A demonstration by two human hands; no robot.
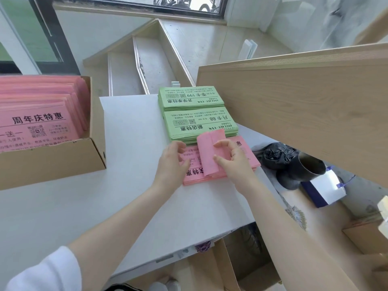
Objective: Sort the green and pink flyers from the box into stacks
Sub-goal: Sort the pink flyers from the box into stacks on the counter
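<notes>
— Pink paper in the right hand (235,162), is that it?

— Yes. The thumb and curled fingers (220,144) pinch a small bundle of pink flyers (210,152), which bends upward over the pink stack (249,156) lying on the desk (130,127).

— And the left hand (170,162)?

— It sits just left of the bundle, fingers loosely bent, their tips resting on the pink stack. It grips nothing that I can see.

— Where are the green ones?

— Two green stacks lie beyond the pink stack, toward the far edge of the desk. The nearer green stack (199,124) touches the far edge of the pink one, and the raised bundle overlaps its near edge. The farther green stack (191,97) sits right behind it. Their print reads upside down from here.

— The box?

— The cardboard box (92,148) stands at the left of the desk, well apart from the stacks. It holds many more pink flyers in the box (37,110), packed in leaning layers with black print and a code square on the front sheet.

— Anything else around?

— A light wooden board (294,106) rises at the right, beside the green stacks. Below it, off the right edge of the desk, there is a black bag (273,154), a dark cup (308,166) on its side and a white box with blue edges (323,190). A white sleeve (48,271) shows at the near left.
</notes>
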